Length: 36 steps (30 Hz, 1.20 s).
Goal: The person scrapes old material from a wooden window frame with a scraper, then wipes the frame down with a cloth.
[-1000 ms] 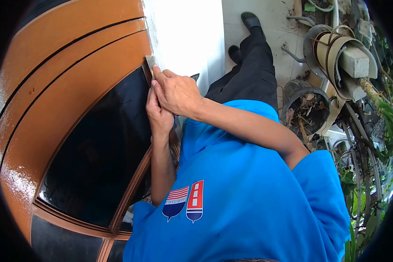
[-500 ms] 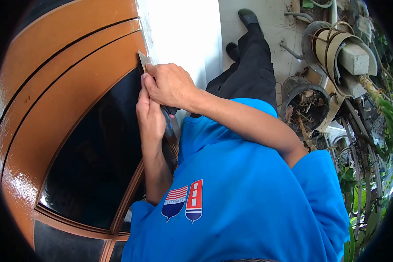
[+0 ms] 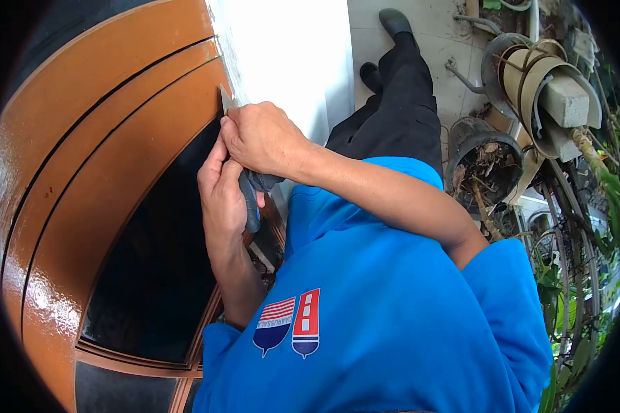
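My right hand (image 3: 265,138) reaches across my body, its fingers closed around the upper part of a scraper. The scraper's thin metal blade (image 3: 225,101) sticks out past the fingers, at the edge where the orange wooden frame (image 3: 172,89) meets the white wall (image 3: 289,48). Just below, my left hand (image 3: 224,199) is wrapped round the lower part of the tool, with its dark blue-grey handle (image 3: 250,203) showing beside the palm. Part of the tool between the hands is hidden by the fingers. Dark bunched material (image 3: 265,181) shows under my right wrist.
A dark glass pane (image 3: 151,275) lies within the frame, left of my hands. My legs and dark boots (image 3: 395,23) stand on pale floor tiles (image 3: 448,89). At right are a bucket of dry plant debris (image 3: 486,162), stacked pots (image 3: 530,76), a pale block (image 3: 565,100) and plants (image 3: 599,179).
My left hand has shifted slightly left and down, uncovering more of the handle. The blade stays near the edge between frame and wall; the view has shifted a little.
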Each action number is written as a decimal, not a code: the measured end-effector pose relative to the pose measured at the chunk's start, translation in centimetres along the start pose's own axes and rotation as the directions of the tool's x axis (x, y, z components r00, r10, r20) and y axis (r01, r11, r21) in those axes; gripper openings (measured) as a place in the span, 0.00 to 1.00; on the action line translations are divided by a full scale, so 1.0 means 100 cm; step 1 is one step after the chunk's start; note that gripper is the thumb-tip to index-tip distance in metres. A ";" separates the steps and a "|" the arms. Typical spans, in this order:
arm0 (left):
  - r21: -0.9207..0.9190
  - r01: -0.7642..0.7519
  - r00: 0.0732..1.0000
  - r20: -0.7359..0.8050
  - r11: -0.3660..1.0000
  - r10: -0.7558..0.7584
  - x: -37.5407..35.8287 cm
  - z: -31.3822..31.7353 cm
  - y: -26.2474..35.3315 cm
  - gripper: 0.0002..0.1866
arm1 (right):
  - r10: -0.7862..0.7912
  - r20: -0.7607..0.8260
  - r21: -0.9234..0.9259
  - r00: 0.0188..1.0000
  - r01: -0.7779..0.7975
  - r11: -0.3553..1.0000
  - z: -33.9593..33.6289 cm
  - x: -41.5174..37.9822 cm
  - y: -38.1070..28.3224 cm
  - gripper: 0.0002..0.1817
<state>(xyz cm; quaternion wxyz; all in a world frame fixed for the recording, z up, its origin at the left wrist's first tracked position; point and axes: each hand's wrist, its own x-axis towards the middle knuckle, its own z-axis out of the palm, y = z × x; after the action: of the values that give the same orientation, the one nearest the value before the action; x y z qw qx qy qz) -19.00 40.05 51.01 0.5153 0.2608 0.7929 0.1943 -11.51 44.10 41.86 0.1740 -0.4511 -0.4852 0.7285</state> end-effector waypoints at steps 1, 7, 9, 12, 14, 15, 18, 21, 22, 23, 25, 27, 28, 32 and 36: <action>-0.006 -0.004 1.000 0.007 1.000 0.004 0.000 0.000 0.003 0.24 | 0.007 0.011 0.001 1.000 -0.007 1.000 -0.001 0.000 -0.001 0.20; -0.048 0.068 0.997 -0.017 0.997 -0.069 -0.006 0.000 0.016 0.25 | 0.025 0.032 0.043 0.999 -0.026 0.999 -0.002 -0.001 -0.006 0.21; -0.088 0.084 0.996 0.000 0.993 -0.085 -0.003 -0.003 0.017 0.25 | 0.029 0.041 0.054 0.999 -0.031 0.998 -0.005 0.001 -0.008 0.21; -0.086 0.106 0.994 0.009 0.991 -0.106 -0.001 -0.005 0.022 0.25 | -0.008 0.024 0.086 1.000 0.005 0.996 -0.004 -0.001 -0.005 0.21; -0.054 0.138 0.990 -0.006 0.989 -0.139 0.000 -0.005 0.024 0.25 | -0.007 0.024 0.103 1.000 0.004 0.995 -0.001 0.001 -0.003 0.21; -0.066 0.143 0.990 0.009 0.987 -0.143 0.002 -0.007 0.023 0.25 | 0.013 0.035 0.105 0.999 -0.016 0.994 -0.001 0.003 -0.002 0.21; -0.088 0.160 0.987 0.038 0.983 -0.157 0.009 -0.010 0.021 0.25 | 0.034 0.046 0.112 0.998 -0.039 0.993 -0.003 0.007 -0.001 0.21; -0.063 0.180 0.984 0.018 0.982 -0.179 0.008 -0.008 0.029 0.24 | 0.026 0.044 0.122 0.999 -0.031 0.992 -0.003 0.007 -0.004 0.21; -0.050 0.182 0.983 0.007 0.982 -0.182 0.008 -0.006 0.031 0.24 | 0.023 0.042 0.125 0.999 -0.028 0.992 -0.005 0.007 -0.004 0.21; -0.040 0.185 0.983 -0.007 0.982 -0.186 0.009 -0.004 0.032 0.24 | 0.030 0.047 0.120 0.998 -0.035 0.992 -0.006 0.008 -0.004 0.21; -0.019 0.206 0.978 -0.016 0.978 -0.207 0.009 -0.003 0.033 0.24 | 0.050 0.060 0.117 0.997 -0.056 0.992 -0.007 0.008 -0.006 0.20; -0.015 0.215 0.976 -0.014 0.976 -0.215 0.013 -0.002 0.032 0.25 | 0.054 0.049 0.114 0.997 -0.059 0.992 -0.008 0.012 -0.003 0.19; -0.019 0.222 0.975 -0.007 0.975 -0.222 0.015 -0.003 0.030 0.25 | 0.059 0.046 0.114 0.997 -0.064 0.991 -0.008 0.013 -0.003 0.19; 0.009 0.212 0.977 -0.028 0.977 -0.211 0.013 0.003 0.031 0.25 | 0.053 0.091 0.095 0.994 -0.062 0.994 -0.013 0.011 -0.004 0.18; 0.015 0.194 0.978 -0.076 0.981 -0.192 0.009 0.006 0.029 0.24 | 0.055 0.103 0.113 0.993 -0.067 0.991 -0.017 0.013 -0.007 0.18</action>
<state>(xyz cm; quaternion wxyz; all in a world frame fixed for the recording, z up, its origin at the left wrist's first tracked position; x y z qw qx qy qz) -18.17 42.89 51.82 0.4991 0.1810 0.8351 0.1439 -10.90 46.24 41.62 0.1532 -0.4182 -0.4362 0.7820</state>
